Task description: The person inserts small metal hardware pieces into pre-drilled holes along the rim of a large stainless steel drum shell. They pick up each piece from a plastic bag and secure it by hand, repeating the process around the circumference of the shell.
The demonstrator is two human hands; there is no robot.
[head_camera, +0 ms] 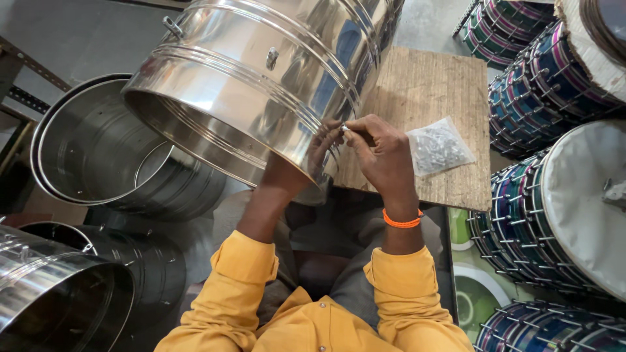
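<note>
Right hand (pixel 385 153) pinches a small fastener (pixel 343 128) against the steel drum shell (pixel 261 72), just left of its fingertips; left hand (pixel 297 173) reaches inside, grip hidden.

A person in yellow sleeves works on a shiny steel drum shell (pixel 261 78) tilted on its side, its open end facing down and left. The left hand (pixel 287 173) reaches inside the shell's rim, mostly hidden behind the metal wall. The right hand (pixel 381 153), with an orange band at its wrist, pinches a small metal fastener (pixel 343 129) against the shell's outer wall. Just beside that hand, a clear bag of small metal parts (pixel 438 146) lies on a wooden board (pixel 424 85). More steel shells (pixel 98 156) sit to the left; finished drums with coloured shells (pixel 554 215) are stacked to the right.
</note>
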